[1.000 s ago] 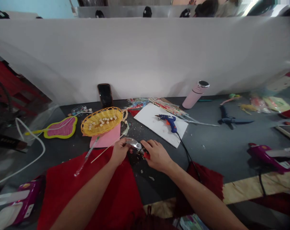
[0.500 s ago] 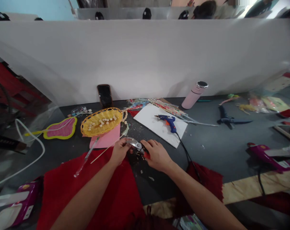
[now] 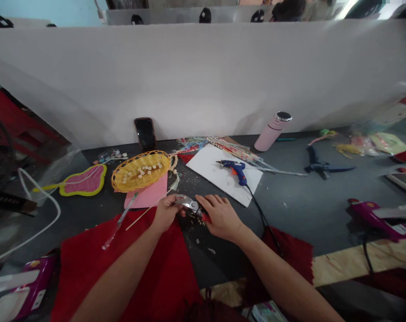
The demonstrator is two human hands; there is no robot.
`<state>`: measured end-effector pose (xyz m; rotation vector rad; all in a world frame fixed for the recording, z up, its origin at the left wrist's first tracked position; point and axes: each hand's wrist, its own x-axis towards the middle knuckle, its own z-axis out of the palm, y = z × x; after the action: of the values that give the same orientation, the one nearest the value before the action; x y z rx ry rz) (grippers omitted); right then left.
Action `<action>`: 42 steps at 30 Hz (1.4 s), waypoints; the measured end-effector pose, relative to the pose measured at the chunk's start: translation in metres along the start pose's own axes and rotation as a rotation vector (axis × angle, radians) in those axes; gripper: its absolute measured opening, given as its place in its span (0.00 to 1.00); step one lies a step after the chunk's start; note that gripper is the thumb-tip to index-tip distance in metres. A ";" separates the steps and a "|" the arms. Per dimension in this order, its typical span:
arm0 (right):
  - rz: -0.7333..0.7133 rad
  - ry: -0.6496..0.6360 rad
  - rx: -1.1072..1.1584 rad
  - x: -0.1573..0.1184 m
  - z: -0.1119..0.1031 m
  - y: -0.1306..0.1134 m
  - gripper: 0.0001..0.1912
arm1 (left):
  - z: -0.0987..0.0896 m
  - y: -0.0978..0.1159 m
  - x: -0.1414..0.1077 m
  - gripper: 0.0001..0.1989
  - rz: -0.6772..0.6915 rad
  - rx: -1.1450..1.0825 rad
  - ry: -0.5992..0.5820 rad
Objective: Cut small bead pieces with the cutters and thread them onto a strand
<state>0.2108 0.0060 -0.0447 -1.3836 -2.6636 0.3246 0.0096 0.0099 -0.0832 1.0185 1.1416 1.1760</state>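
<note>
My right hand [image 3: 221, 215] is wrapped round the red handles of a pair of pruning shears [image 3: 190, 204], whose metal blades point left. My left hand [image 3: 165, 211] is closed in a pinch at the blade end; the small thing between its fingers is hidden. A thin wooden stick [image 3: 140, 218] lies slanting beside and partly behind the left hand. Small pale bits [image 3: 198, 222] are scattered on the dark table under the shears. Above the left hand sits a yellow woven basket [image 3: 130, 184] with several small cream pieces in it, partly over a pink sheet [image 3: 149, 197].
A blue glue gun [image 3: 234, 169] rests on a white board [image 3: 207, 167], its cord running toward me. Behind are a phone [image 3: 145, 134], a bundle of wrapped sticks [image 3: 228, 147] and a pink bottle [image 3: 271, 133]. Red cloth [image 3: 122, 259] covers the front left. Dark pliers-like tool [image 3: 318, 167] lies right.
The view has shifted very slightly. Both hands stay at the shears, with only a small movement of the fingers and blades.
</note>
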 end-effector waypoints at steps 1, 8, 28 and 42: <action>-0.002 -0.005 -0.001 0.000 -0.001 0.000 0.33 | -0.001 0.000 0.000 0.05 -0.012 -0.010 -0.012; -0.039 0.012 0.009 -0.003 -0.001 0.001 0.37 | -0.003 -0.001 -0.001 0.06 -0.033 -0.042 -0.063; -0.125 0.061 -0.055 0.000 0.003 0.003 0.15 | -0.002 -0.004 0.002 0.06 0.002 -0.076 0.032; -0.191 0.039 0.005 -0.001 -0.002 0.006 0.14 | -0.002 -0.001 0.001 0.05 -0.029 -0.078 0.007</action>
<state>0.2169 0.0087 -0.0444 -1.1097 -2.7326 0.2810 0.0081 0.0103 -0.0844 0.9359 1.1038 1.1923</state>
